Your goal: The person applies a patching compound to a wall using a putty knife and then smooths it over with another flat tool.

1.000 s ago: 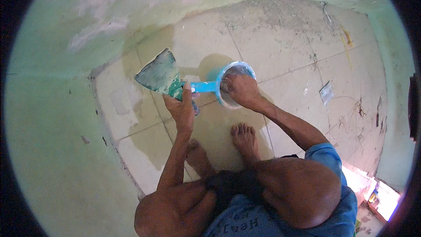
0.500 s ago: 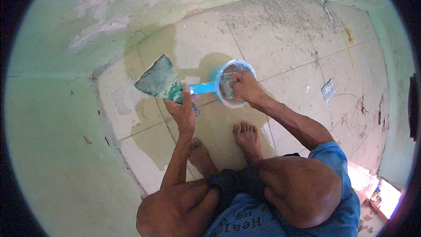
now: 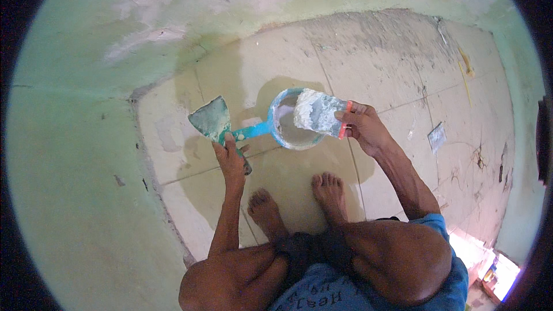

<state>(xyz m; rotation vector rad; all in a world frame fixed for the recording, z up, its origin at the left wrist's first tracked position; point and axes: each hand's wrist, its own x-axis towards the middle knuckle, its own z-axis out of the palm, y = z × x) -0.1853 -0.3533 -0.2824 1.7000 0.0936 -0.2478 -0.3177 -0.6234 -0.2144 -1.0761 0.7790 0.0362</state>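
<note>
My left hand [image 3: 230,158] grips a green-handled putty knife [image 3: 210,119] with a wide, smeared blade, beside the end of a blue dipper's handle [image 3: 253,131]; I cannot tell if it holds that handle too. The blue dipper [image 3: 277,136] has a greyish, smeared inside, partly hidden. My right hand [image 3: 364,126] is closed on a flat scraper [image 3: 326,115] with a red edge, held over the dipper's right part, with thick white paste [image 3: 305,109] on its blade.
My bare feet [image 3: 328,190] are below the dipper on dirty floor tiles [image 3: 190,196]. Green walls [image 3: 86,138] with white patches surround the floor. A small flat piece [image 3: 436,136], debris and yellow strands [image 3: 465,80] lie at the right. Bright light shows at lower right.
My right hand has come up out of the dipper and rightward, bringing the scraper into view loaded with paste. The putty knife's blade in my left hand has moved down and right.
</note>
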